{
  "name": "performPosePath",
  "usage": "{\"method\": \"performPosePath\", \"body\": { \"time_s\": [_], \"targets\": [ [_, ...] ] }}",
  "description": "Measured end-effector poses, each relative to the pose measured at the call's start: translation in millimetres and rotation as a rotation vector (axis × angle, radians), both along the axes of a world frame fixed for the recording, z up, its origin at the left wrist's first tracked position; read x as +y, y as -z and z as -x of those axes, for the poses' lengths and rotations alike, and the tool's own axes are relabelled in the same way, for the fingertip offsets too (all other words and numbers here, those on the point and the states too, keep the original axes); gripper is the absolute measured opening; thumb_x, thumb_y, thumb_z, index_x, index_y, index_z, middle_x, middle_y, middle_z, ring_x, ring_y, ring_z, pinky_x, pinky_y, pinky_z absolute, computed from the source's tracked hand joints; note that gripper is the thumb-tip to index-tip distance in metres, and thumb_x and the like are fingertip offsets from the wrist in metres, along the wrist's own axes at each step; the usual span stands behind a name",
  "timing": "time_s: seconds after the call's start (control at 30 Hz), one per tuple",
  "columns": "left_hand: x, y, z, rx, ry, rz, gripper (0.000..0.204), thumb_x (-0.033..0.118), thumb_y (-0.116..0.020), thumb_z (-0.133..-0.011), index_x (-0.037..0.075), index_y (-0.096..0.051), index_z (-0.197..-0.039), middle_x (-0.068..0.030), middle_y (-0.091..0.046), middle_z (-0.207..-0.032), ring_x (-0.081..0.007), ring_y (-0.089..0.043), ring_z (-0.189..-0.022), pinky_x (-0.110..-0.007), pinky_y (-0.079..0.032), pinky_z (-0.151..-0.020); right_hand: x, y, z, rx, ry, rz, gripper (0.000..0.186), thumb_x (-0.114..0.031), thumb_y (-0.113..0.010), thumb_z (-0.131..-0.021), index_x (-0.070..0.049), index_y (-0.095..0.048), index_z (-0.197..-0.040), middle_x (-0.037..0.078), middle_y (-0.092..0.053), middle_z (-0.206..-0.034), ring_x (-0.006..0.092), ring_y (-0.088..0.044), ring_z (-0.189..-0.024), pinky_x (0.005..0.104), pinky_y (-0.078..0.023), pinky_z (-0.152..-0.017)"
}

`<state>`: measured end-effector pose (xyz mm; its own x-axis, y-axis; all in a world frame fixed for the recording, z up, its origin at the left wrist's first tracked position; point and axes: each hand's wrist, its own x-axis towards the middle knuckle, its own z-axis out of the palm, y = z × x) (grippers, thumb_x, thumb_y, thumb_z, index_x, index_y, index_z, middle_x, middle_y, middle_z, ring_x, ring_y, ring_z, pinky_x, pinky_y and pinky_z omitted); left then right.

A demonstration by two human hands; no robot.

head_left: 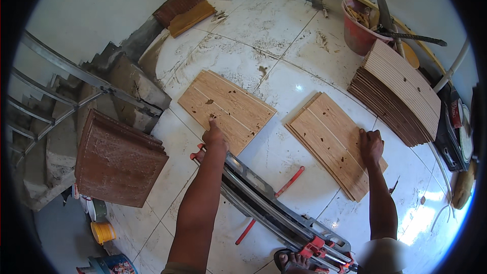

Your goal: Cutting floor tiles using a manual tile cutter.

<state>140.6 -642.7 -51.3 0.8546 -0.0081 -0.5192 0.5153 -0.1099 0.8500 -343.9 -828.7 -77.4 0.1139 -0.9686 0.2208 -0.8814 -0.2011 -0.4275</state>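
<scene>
Two low stacks of wood-look tiles lie on the floor, pale brown with light lines and dark spots. At the edge of the left tile stack (236, 101) is my left hand (216, 136), one digit laid on the top face and the other fingers curled at the edge. My right hand (372, 147) is closed at the outer edge of the right tile stack (332, 137), its fingertips bent; their undersides are hidden. Between my arms a manual tile cutter (264, 200) with steel rails and red parts lies slantwise, partly behind my left forearm.
Brown tiles (119, 160) lean by the concrete steps (129, 89) and metal railing (66, 106) on the left. Ribbed tiles (401, 89) and a red bucket (357, 30) of tools stand at the right. My foot (294, 261) is beside the cutter. Dirt marks the white floor.
</scene>
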Motion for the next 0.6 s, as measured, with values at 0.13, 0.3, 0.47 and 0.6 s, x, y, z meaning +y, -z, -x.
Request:
{"method": "performPosePath", "body": {
  "time_s": [0.13,0.3,0.47,0.6],
  "targets": [
    [-10,9,-5,-0.004,-0.047,0.001,0.060,0.039,-0.066,-0.098,-0.008,-0.055,-0.133,-0.0203,-0.065,-0.127,-0.0318,-0.068,-0.105,-0.041,-0.057,-0.091,5,0,-2,0.022,0.026,0.021,0.032,-0.035,-0.067,-0.094,-0.003,-0.071,-0.097,0.014,-0.064,-0.093,0.0343,-0.063,-0.086,0.0493,-0.044,-0.085],
    [-1,25,-27,-0.074,-0.007,0.040,0.059,0.039,-0.067,-0.097,-0.009,-0.056,-0.130,-0.0186,-0.065,-0.126,-0.0305,-0.068,-0.106,-0.039,-0.054,-0.094,54,-24,-85,-0.303,-0.226,0.240,0.028,-0.015,-0.073,-0.089,-0.005,-0.066,-0.114,0.013,-0.067,-0.100,0.0284,-0.067,-0.090,0.0415,-0.050,-0.082],
    [-7,19,-6,-0.213,-0.040,-0.169,0.052,0.029,-0.072,-0.093,-0.010,-0.057,-0.124,-0.0231,-0.066,-0.122,-0.0316,-0.069,-0.098,-0.038,-0.057,-0.086,140,-13,-233,-0.731,-0.500,-0.654,0.059,-0.029,-0.071,-0.095,0.001,-0.050,-0.141,0.014,-0.066,-0.109,0.0191,-0.067,-0.091,0.0348,-0.055,-0.082],
    [-9,36,-12,-0.356,-0.097,-0.104,0.065,0.026,-0.075,-0.088,-0.011,-0.049,-0.134,-0.0254,-0.064,-0.126,-0.0342,-0.068,-0.105,-0.038,-0.056,-0.090,135,20,-318,-0.664,-0.411,-0.595,0.066,-0.030,-0.066,-0.095,0.010,-0.043,-0.143,0.025,-0.061,-0.113,0.0336,-0.065,-0.091,0.0427,-0.053,-0.081]
  ]
}}
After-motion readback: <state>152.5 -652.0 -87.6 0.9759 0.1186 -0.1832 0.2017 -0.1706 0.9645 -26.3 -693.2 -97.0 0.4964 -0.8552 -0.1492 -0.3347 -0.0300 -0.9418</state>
